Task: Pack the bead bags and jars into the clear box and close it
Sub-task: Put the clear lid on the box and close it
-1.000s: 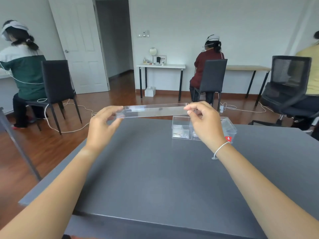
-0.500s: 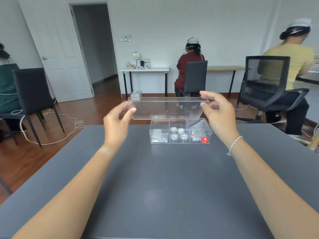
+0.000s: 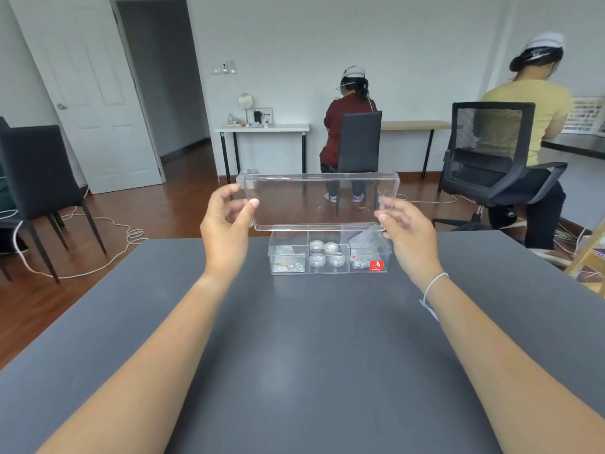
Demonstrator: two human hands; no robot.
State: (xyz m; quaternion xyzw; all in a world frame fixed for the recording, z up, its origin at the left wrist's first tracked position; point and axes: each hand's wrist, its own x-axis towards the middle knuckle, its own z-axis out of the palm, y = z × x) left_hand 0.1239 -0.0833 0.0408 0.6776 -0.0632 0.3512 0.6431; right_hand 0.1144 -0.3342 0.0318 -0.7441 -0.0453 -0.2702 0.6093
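Packing looks done: jars (image 3: 326,253) and bags (image 3: 365,244) sit in the box (image 3: 329,268), directly below my grip. I pinch the lid (image 3: 320,201) by its ends, left hand (image 3: 226,231) and right hand (image 3: 409,234). Only closing remains.

- A small red sticker (image 3: 376,266) with a white logo sits on the near wall of the clear box (image 3: 329,271), at its right end; its lettering is too small to read.
- No other text is legible.
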